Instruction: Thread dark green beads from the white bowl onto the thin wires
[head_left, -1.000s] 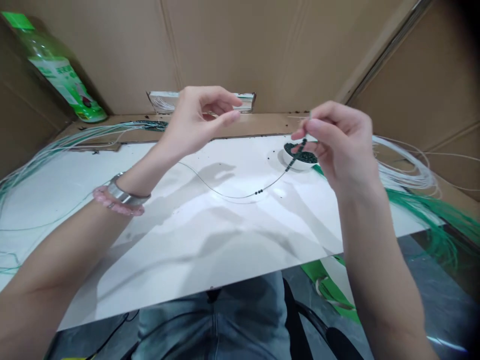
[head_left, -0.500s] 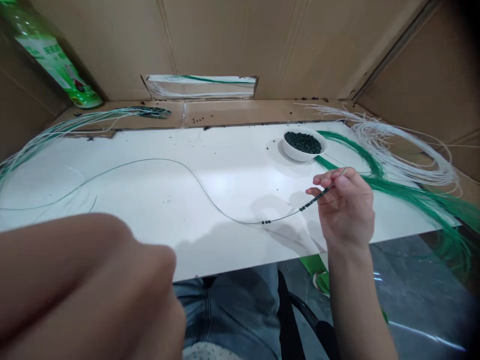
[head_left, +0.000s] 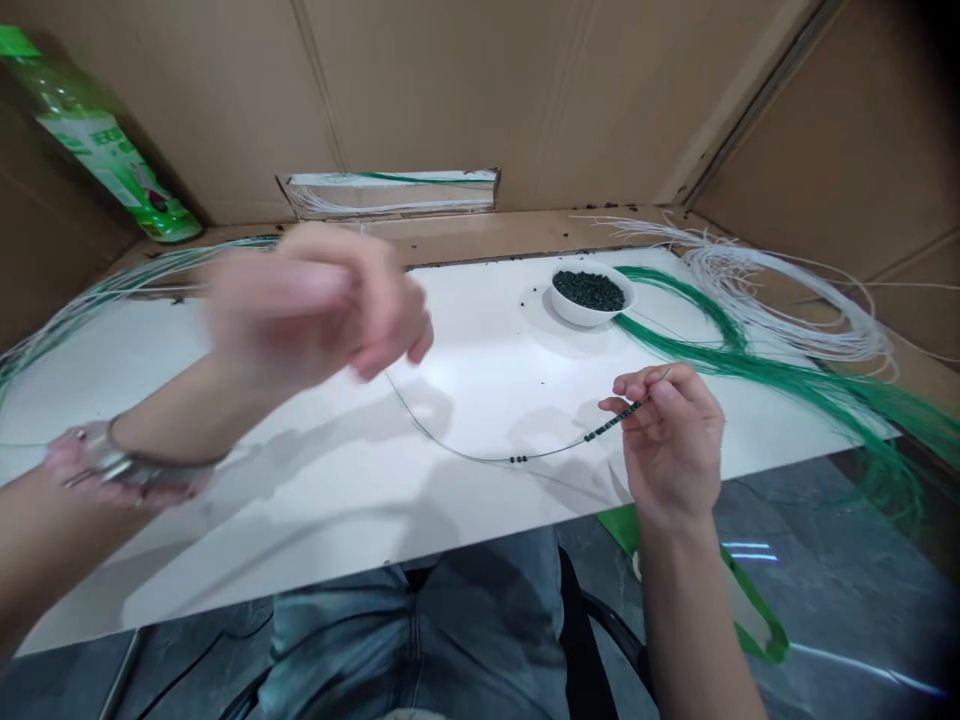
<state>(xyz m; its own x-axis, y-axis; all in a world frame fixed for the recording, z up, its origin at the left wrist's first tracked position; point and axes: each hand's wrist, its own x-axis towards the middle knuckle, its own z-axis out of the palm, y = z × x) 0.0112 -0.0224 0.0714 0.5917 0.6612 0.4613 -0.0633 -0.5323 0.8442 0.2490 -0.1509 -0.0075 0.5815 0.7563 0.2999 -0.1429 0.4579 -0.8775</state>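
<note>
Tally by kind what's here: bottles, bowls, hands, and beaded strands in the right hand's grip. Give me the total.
Bottles: 1, green bottle
Bowls: 1, white bowl
Hands: 2, left hand (blurred) and right hand
Beaded strands in grip: 1, beaded strand
Total: 5

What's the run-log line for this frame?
right hand: pinching thin strand with dark beads | left hand: above white table, blurred, grip unclear | white bowl: on table, holds dark beads | green strands: right of bowl
</note>
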